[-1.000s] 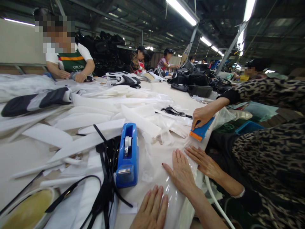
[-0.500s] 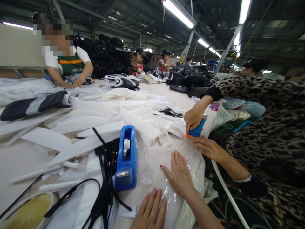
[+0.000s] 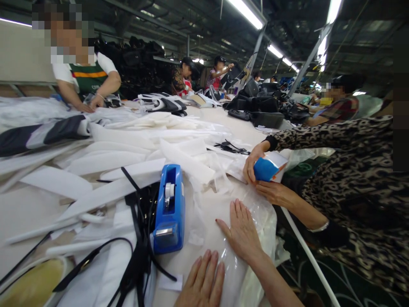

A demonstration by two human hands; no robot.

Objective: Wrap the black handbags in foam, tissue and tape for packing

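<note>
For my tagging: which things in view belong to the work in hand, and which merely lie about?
Seemingly in use:
clear plastic under the right hand
blue item held by a co-worker

Lying about:
blue tape dispenser
black straps
white pieces

The 2 hands are bare: the right hand (image 3: 242,234) has a small dark-red thumbnail (image 3: 217,220) and an uncovered forearm (image 3: 273,277), while the left hand (image 3: 201,288) shows 4 slim fingers (image 3: 219,281) with rounded tips.

Black bags (image 3: 255,108) heaped on a pale table (image 3: 220,119), scattered white pieces (image 3: 96,164), black straps (image 3: 136,266), ceiling lights (image 3: 247,13)
</note>
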